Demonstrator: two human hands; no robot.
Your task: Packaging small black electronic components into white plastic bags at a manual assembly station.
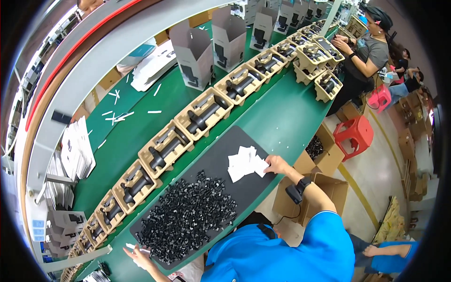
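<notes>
On the dark mat [239, 136] a loose pile of white cards [239, 164] lies near its far right end. My right hand [278, 165] is at the pile's right edge, its fingers closed on a white card [261, 166]. A wide heap of small black plastic pieces [188, 216] covers the mat's left part. Beyond the heap's lower left corner is my left hand [139, 257], with a thin white card [133, 246] seen nearly edge-on at its fingers. Beside the mat runs a row of moulded tan trays [164, 149], each holding black device parts.
Printed grey boxes [191, 56] stand open behind the trays. White paper stacks [77, 148] and scattered strips [117, 117] lie on the green bench. Stacked trays [312, 58] sit near a co-worker [371, 47]. Cardboard boxes [329, 190] and a red stool [353, 136] are on the floor at right.
</notes>
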